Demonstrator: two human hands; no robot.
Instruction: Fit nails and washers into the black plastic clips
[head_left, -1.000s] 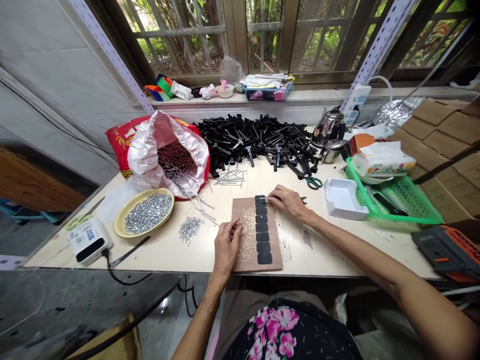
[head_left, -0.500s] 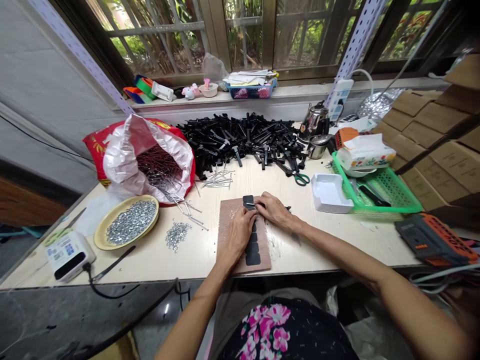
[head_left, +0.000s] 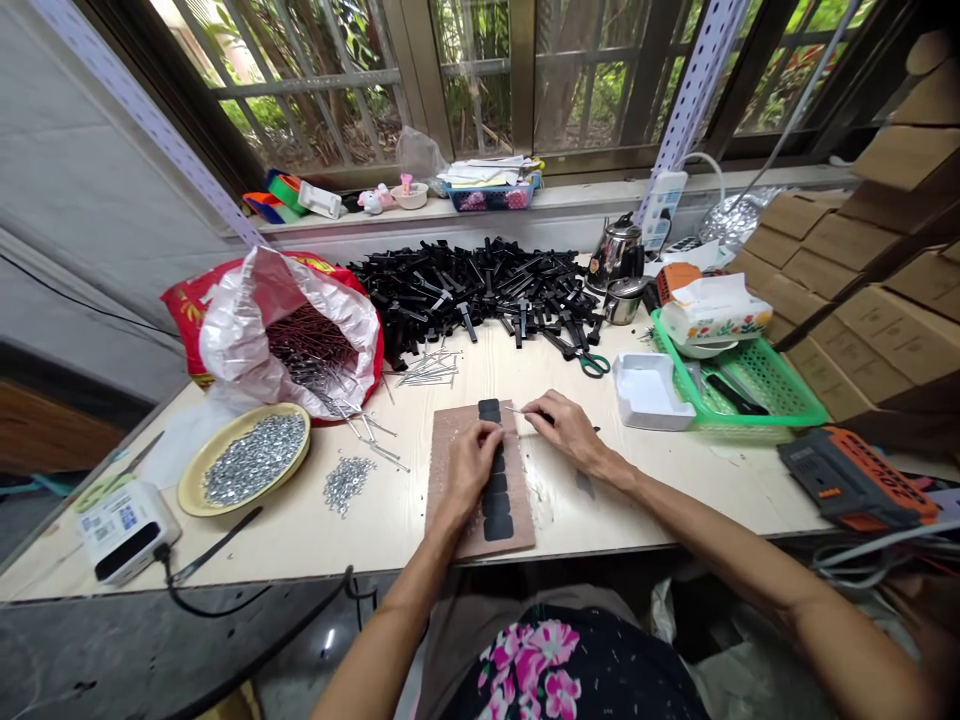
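A brown board lies at the table's front edge with a column of black rounded-square pieces running down it. My left hand rests over this column, its thumb and fingertips pinched together; anything between them is too small to make out. Just right of the board, my right hand is closed round a thin, pointed metal tool. The tool's tip points left, toward the black piece at the column's top. My left hand covers some of the middle pieces.
A heap of black plastic parts lies at the back. Leftward are a red bag of long screws, a yellow bowl of small metal pieces and a loose pile of them. Scissors, a white tray and a green basket stand right.
My right hand with the metal tool has drawn away to the right from my left fingertips. My left hand stays over the black column. The whole view has shifted slightly.
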